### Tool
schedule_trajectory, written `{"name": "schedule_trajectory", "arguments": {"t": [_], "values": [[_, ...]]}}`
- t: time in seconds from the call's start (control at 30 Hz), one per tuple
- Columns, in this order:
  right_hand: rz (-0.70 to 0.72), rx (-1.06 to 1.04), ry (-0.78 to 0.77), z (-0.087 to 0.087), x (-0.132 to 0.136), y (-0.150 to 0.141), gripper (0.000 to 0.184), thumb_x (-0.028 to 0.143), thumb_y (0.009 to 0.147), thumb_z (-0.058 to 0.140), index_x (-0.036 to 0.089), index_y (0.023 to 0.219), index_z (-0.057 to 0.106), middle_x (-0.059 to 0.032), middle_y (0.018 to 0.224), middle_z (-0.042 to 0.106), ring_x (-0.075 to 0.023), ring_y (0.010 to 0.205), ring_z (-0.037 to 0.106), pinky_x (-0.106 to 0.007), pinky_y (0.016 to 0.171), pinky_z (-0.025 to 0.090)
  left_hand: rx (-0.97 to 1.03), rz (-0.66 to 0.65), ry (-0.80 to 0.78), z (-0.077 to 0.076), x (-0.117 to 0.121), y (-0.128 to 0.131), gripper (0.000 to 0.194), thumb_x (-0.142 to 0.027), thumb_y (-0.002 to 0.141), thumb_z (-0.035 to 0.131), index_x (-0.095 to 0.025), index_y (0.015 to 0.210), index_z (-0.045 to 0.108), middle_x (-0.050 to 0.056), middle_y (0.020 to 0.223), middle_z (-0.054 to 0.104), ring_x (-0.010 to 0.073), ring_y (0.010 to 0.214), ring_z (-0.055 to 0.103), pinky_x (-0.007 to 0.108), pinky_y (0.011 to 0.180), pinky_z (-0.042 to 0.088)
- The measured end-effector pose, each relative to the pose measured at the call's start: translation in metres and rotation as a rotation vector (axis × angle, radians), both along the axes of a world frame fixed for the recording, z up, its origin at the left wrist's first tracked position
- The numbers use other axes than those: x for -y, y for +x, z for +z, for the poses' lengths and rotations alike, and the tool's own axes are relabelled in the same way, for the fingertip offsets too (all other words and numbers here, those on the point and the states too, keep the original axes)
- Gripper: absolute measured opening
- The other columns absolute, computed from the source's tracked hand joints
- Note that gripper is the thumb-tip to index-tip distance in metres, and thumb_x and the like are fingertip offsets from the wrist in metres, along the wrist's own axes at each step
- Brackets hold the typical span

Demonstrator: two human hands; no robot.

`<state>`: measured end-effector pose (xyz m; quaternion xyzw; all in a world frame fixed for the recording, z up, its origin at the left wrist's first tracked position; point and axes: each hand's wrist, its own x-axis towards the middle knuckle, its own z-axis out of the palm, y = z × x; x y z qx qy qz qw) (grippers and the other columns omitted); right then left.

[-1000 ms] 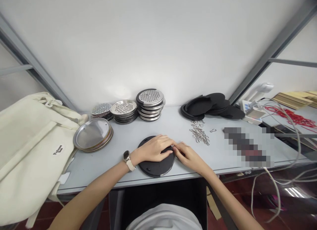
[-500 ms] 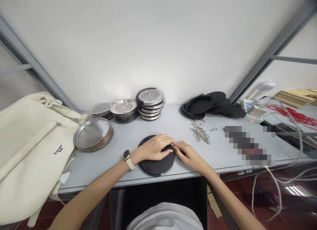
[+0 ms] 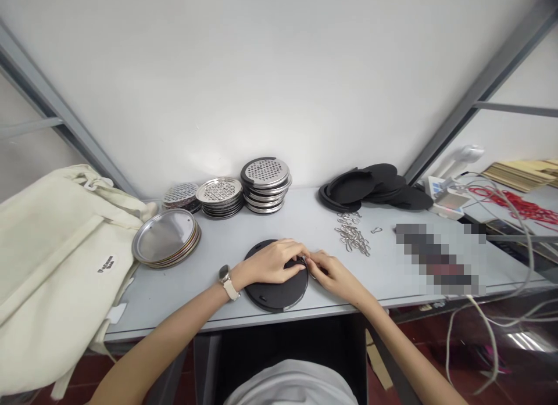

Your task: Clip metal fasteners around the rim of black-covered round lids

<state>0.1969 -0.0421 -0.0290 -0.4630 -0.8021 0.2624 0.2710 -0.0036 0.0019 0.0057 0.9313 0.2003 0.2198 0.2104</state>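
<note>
A round black disc-shaped cover (image 3: 279, 291) lies flat near the table's front edge, with a sliver of metal at its lower right rim. Across its top rests my left hand (image 3: 279, 262), fingers bent over the right edge and thumb pressed on the surface. My right hand (image 3: 329, 272) is closed in a pinch at that same edge, touching the left fingertips. A bit of shiny metal shows between the fingers, apparently a small metal clip; the fingers mostly hide it. Similar metal clips (image 3: 354, 239) lie in a loose pile to the right, with one apart.
Perforated metal grater discs (image 3: 267, 190) stand stacked at the back, with plain metal plates (image 3: 163, 236) to the left. Black covers (image 3: 383, 184) are heaped at back right. A cream bag (image 3: 56, 265) leans over the left end. A blurred-out object (image 3: 436, 260) and cables lie right.
The view has shifted very slightly. Both hands keep nearly the same place on the black cover, with only small finger movement at its right edge.
</note>
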Motion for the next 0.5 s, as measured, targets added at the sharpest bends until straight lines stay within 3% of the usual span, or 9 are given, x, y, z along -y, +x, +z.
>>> {"name": "schedule_trajectory", "arguments": {"t": [0.17,0.5], "values": [[0.002,-0.007,0.009,-0.0003,-0.0004,0.0003,0.033,0.034,0.098,0.034,0.019,0.078,0.055,-0.0005,0.068,0.055,-0.0154,0.067,0.051,-0.029,0.069,0.042,0.015,0.02,-0.105,0.0015,0.0021,-0.0003,0.025,-0.017,0.084,0.058,-0.019,0.108,0.051,0.005,0.1,0.063,0.0154,0.085,0.061,0.03,0.082,0.048],[0.002,0.0,-0.007,-0.0026,-0.0013,0.0011,0.034,0.034,0.098,0.034,0.018,0.075,0.053,0.0007,0.067,0.053,-0.0145,0.066,0.051,-0.028,0.07,0.041,0.037,0.025,-0.204,0.0011,0.0003,-0.0016,0.027,-0.017,0.082,0.06,-0.019,0.107,0.049,0.004,0.104,0.063,0.0126,0.082,0.064,0.026,0.078,0.051]]}}
